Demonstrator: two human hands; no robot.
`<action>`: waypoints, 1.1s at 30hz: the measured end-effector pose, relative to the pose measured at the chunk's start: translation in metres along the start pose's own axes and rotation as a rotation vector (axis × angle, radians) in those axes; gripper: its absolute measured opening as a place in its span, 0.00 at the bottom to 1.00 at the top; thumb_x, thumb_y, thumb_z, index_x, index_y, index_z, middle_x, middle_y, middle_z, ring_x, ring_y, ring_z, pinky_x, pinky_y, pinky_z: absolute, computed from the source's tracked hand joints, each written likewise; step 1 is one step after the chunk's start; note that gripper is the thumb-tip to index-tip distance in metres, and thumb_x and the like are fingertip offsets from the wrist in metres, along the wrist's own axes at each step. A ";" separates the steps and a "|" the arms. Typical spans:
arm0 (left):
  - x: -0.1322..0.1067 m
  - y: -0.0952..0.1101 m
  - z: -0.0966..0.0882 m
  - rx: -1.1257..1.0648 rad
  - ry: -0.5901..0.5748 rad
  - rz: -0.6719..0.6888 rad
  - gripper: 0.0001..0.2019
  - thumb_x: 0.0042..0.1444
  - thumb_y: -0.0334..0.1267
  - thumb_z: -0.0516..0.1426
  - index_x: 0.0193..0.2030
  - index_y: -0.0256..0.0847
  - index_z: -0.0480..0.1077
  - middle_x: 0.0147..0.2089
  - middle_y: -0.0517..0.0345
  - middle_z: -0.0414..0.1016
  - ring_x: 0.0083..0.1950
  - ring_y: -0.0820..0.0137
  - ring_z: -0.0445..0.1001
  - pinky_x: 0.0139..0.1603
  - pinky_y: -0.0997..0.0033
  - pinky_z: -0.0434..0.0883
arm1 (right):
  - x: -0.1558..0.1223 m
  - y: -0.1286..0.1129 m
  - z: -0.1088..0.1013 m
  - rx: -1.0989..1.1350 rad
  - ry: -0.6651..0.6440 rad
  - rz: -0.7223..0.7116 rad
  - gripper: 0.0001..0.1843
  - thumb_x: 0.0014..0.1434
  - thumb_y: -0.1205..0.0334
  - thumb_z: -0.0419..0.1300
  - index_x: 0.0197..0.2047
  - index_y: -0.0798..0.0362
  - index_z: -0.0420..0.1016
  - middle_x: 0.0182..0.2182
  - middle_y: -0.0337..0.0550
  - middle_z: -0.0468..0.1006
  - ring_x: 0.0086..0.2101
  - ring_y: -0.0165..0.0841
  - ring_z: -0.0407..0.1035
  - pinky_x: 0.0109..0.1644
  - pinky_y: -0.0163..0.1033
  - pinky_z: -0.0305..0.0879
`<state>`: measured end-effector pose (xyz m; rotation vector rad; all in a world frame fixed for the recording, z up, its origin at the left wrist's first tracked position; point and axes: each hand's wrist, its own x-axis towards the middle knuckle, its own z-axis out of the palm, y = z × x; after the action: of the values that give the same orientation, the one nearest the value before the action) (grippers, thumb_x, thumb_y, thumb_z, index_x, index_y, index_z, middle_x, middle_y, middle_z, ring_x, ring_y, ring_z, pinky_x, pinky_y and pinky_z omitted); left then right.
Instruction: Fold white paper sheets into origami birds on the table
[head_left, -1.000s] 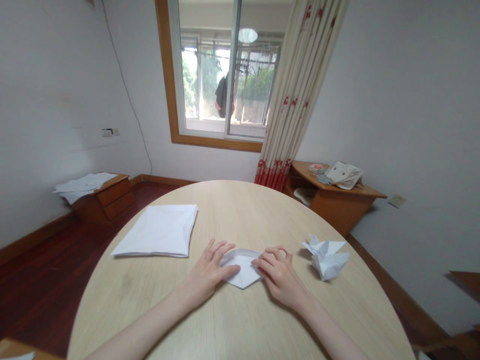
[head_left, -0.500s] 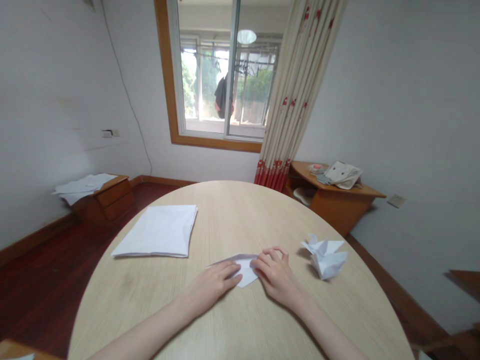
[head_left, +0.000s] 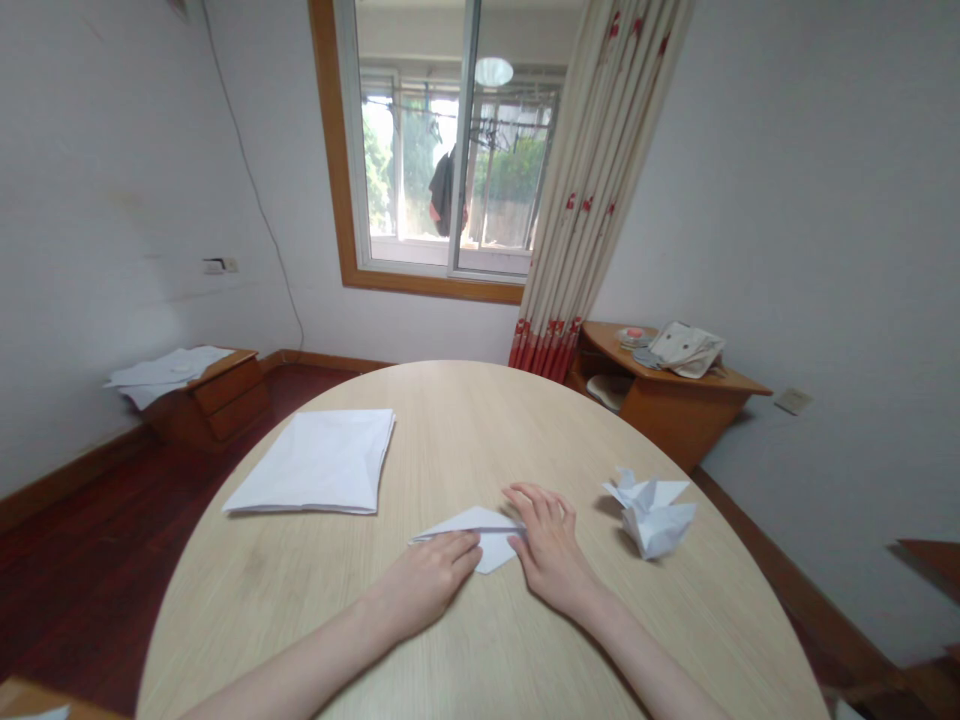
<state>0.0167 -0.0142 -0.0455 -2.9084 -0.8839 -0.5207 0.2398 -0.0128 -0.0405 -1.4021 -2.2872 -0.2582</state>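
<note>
A folded sheet of white paper point(head_left: 495, 552) lies on the round table in front of me, with a long narrow flap along its far side and a blunt point towards me. My left hand point(head_left: 439, 575) is closed over the paper's left part, fingers together and pressing it down. Over its right end is my right hand point(head_left: 551, 545), fingers stretched and spread past the far edge, thumb at the paper's near side. The right tip of the paper is hidden under that hand. Further right stands a folded white paper figure point(head_left: 654, 520) with pointed flaps.
A stack of white paper point(head_left: 315, 460) lies at the left of the pale wooden table point(head_left: 480, 400). Beyond the table are a low cabinet point(head_left: 232, 395) with papers at left, a corner desk point(head_left: 667, 410) with a bag at right, and a curtain point(head_left: 562, 250) by the window.
My right hand's fingers have opened out and moved slightly away from me. More of the far flap shows. My left hand has drawn slightly towards me, its fingers closer together.
</note>
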 end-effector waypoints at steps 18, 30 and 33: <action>0.003 0.004 0.007 -0.250 0.195 -0.213 0.13 0.59 0.24 0.49 0.49 0.39 0.62 0.60 0.45 0.65 0.62 0.62 0.64 0.58 0.58 0.69 | -0.001 -0.016 0.006 0.138 -0.228 -0.122 0.26 0.64 0.70 0.44 0.65 0.58 0.58 0.62 0.53 0.63 0.63 0.39 0.53 0.65 0.54 0.53; 0.002 0.000 0.031 -0.086 0.039 -0.252 0.25 0.64 0.32 0.45 0.67 0.32 0.51 0.68 0.41 0.55 0.70 0.62 0.53 0.66 0.54 0.60 | -0.004 -0.016 0.018 0.259 -0.328 -0.053 0.27 0.69 0.62 0.39 0.68 0.60 0.51 0.67 0.53 0.50 0.66 0.38 0.42 0.67 0.51 0.51; 0.002 0.000 0.034 0.021 0.012 -0.252 0.24 0.66 0.35 0.44 0.68 0.32 0.51 0.68 0.42 0.55 0.70 0.60 0.51 0.67 0.48 0.55 | -0.004 -0.016 0.021 0.220 -0.354 -0.021 0.27 0.69 0.60 0.39 0.69 0.60 0.49 0.67 0.53 0.49 0.66 0.38 0.40 0.68 0.52 0.48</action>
<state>0.0283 -0.0082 -0.0768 -2.7875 -1.2550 -0.5394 0.2213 -0.0158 -0.0596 -1.3982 -2.5160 0.2503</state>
